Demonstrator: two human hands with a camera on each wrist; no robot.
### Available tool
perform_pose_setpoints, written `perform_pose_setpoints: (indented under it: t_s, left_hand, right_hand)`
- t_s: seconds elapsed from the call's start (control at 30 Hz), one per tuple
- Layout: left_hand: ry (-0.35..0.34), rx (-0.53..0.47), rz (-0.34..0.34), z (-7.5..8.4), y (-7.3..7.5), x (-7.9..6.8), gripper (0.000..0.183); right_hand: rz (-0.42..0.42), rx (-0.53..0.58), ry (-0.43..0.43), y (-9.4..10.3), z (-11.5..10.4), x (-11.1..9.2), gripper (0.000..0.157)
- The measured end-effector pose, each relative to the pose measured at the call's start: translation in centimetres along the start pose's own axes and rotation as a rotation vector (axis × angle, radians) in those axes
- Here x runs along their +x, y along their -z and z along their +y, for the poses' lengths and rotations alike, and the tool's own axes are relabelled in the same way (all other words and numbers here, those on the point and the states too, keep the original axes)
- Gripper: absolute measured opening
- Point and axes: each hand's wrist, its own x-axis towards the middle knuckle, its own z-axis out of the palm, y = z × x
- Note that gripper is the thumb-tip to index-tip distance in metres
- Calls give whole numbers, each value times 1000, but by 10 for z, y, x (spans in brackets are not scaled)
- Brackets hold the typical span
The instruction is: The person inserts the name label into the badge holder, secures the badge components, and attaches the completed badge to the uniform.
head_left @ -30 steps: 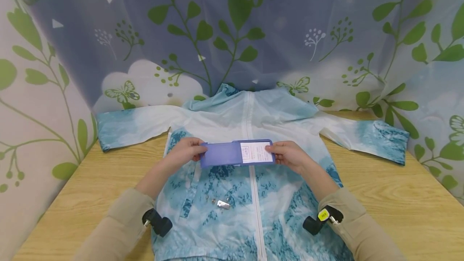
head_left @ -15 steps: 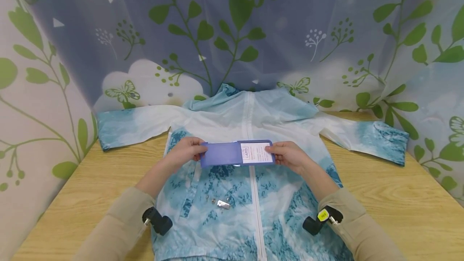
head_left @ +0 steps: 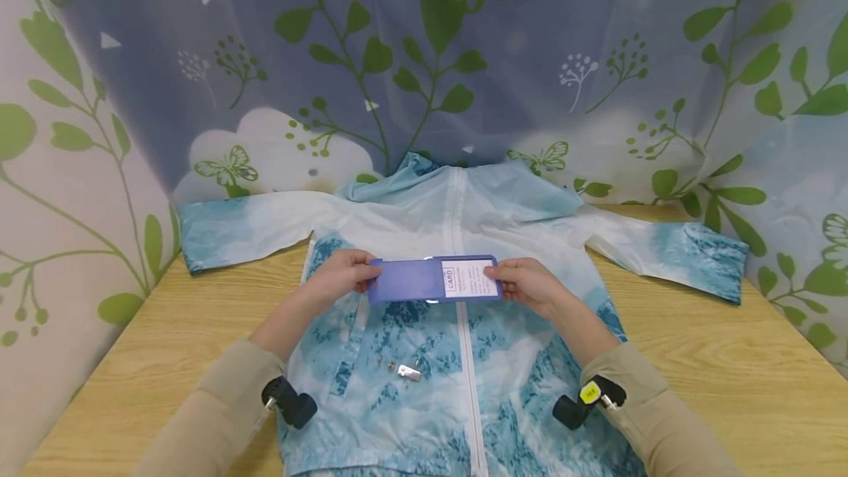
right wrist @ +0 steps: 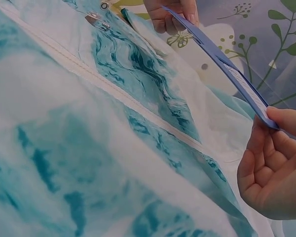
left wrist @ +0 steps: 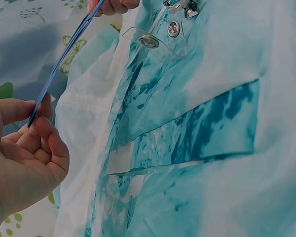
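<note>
Much of the left side of my head view is leaf-print curtain, beside the wooden bench. On it lies one sleeve of a blue and white jacket, spread out flat. I have a black camera on the left wrist; above it, the left hand pinches one end of a blue card holder with thumb and fingers. Nearer me, a small metal clip rests on the jacket, left of the white zip; my left wrist view adds a clear strap with round metal snaps near it. The holder is opened out and held up clear of the jacket between the hands, its plain half on the left, a white card in the right half. Its other end I see gripped by the right hand, thumb over the card's edge. Farther right, the other sleeve stretches across the bench, with more curtain beyond
</note>
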Motion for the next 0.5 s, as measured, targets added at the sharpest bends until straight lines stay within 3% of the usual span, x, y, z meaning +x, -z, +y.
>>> perform_pose_setpoints:
  t_s: [0.5]
  left_hand:
    - [29,10,-1,1,-2,2,18]
  right_hand:
    - [-25,12,4,-4,1,2,34]
